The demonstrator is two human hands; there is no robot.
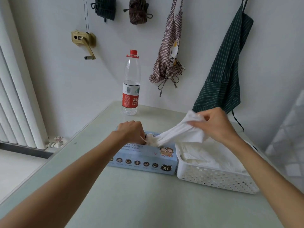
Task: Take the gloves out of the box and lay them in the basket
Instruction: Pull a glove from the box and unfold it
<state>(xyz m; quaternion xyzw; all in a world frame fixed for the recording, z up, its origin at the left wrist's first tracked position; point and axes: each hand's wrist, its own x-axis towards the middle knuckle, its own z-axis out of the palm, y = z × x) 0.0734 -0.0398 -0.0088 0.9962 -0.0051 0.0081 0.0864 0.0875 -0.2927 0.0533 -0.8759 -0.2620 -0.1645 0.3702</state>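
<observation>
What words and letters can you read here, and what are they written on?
"XL": front of the blue glove box.
"农夫" and "NONGFU": red label of the water bottle; the right end curves out of sight.
The box's other print and icon captions: too small and blurred to read.

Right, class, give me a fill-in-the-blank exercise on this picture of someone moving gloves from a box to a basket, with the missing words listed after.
1. The right hand pulls a white glove out of the blue ____.
2. The left hand rests on top of the box, at its ____.
3. The white basket stands to the ____ of the box.
4. The water bottle has a ____ cap.

Missing words: box; opening; right; red
</observation>
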